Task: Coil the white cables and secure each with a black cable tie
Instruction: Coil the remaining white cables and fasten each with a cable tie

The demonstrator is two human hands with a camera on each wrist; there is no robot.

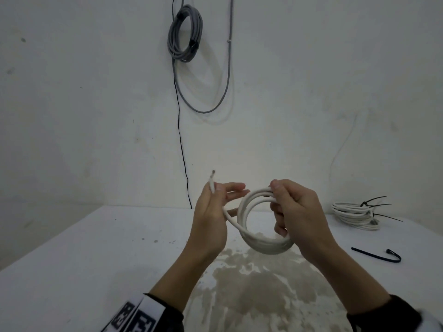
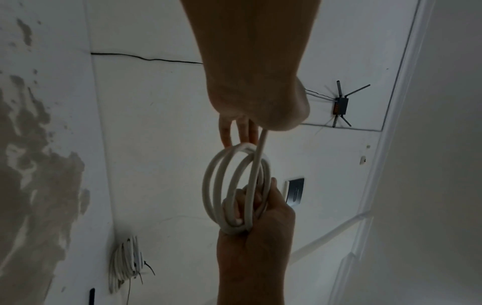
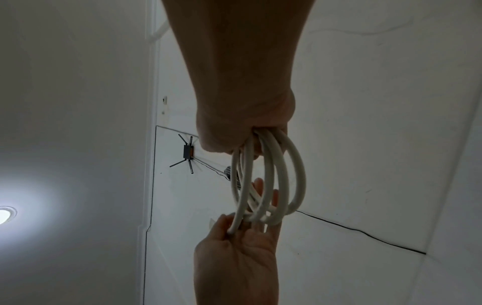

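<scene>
A white cable coil (image 1: pixel 254 244) of several loops hangs above the white table (image 1: pixel 96 259). My right hand (image 1: pixel 294 212) grips the coil's right side, fingers curled through the loops. My left hand (image 1: pixel 214 207) pinches the cable's free end (image 1: pixel 212 180) under the thumb, the other fingers straight and reaching toward the coil. The left wrist view shows the coil (image 2: pixel 234 230) bunched in the right hand (image 2: pixel 255 247). In the right wrist view the loops (image 3: pixel 300 175) hang from the right hand down to the left hand (image 3: pixel 240 258). A loose black cable tie (image 1: pixel 375 255) lies on the table at the right.
A second white coil (image 1: pixel 352 215), bound with black ties, lies at the table's back right. A grey cable coil (image 1: pixel 184 32) hangs on the wall, with a thin black wire (image 1: pixel 182 152) running down behind the table. A worn, stained patch (image 1: pixel 259 288) marks the tabletop below my hands.
</scene>
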